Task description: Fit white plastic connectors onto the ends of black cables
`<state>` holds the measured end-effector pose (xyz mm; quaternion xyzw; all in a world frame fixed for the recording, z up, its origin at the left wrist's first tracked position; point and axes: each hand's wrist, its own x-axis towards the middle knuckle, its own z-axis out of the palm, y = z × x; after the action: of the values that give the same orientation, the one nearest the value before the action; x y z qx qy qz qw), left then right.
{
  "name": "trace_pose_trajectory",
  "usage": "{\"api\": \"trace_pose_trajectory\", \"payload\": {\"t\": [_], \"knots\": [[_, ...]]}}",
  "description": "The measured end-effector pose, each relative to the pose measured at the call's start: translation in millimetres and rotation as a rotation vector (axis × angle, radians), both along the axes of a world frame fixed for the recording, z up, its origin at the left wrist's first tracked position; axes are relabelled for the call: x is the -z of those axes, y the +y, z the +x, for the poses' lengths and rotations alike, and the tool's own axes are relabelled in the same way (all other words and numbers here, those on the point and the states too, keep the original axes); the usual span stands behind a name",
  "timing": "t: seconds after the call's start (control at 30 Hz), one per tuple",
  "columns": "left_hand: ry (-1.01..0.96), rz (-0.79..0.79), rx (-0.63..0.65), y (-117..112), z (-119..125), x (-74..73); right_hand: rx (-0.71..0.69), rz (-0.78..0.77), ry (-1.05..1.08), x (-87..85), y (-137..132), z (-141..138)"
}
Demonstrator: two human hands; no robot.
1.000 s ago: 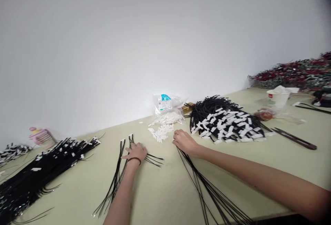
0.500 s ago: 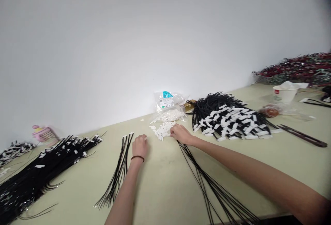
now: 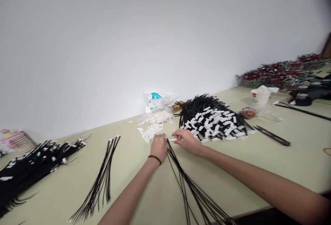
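Note:
My left hand (image 3: 159, 147), with a dark band at its wrist, is closed at the upper end of a fanned bunch of thin black cables (image 3: 184, 175). Its fingertips are partly hidden, but they appear to pinch a cable end. Just to the right, my right hand (image 3: 190, 142) pinches a small white plastic connector housing (image 3: 176, 139) between thumb and fingers, pointing at the cable ends. Behind my left hand lies a loose heap of white connector housings (image 3: 150, 132). A second, smaller bunch of black cables (image 3: 100, 176) with white tips rests left of my left forearm.
A clear plastic bag (image 3: 157, 109) of white pieces stands by the wall. Right of it is a large pile of black cables with white connectors (image 3: 213, 120). Dark tweezers (image 3: 272, 136), a paper cup (image 3: 260, 97) and red-green wire bundles (image 3: 274, 75) lie farther right. More black cables (image 3: 33, 170) lie left.
My left hand has moved right to the cable ends. My right hand has drawn back from the white heap with a connector housing. The view has turned slightly right.

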<state>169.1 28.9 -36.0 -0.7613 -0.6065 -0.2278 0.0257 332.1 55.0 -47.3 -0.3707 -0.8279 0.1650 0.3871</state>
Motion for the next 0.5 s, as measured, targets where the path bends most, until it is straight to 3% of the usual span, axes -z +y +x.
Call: {"api": "trace_pose_trajectory", "payload": {"t": [0.1, 0.23, 0.33, 0.5], "knots": [[-0.013, -0.032, 0.003, 7.8, 1.5, 0.5, -0.024, 0.022, 0.001, -3.0, -1.1, 2.2], [-0.076, -0.067, 0.046, -1.4, -2.9, 3.6, -0.043, 0.043, 0.009, -2.6, -4.1, 5.7], [-0.284, -0.16, 0.144, -14.0, -6.0, 1.7, -0.074, 0.065, 0.002, -0.2, -6.3, 4.4], [-0.639, -0.469, 0.218, -27.7, -12.7, -11.5, -0.113, 0.077, -0.014, 2.7, -7.9, 2.3]]}}
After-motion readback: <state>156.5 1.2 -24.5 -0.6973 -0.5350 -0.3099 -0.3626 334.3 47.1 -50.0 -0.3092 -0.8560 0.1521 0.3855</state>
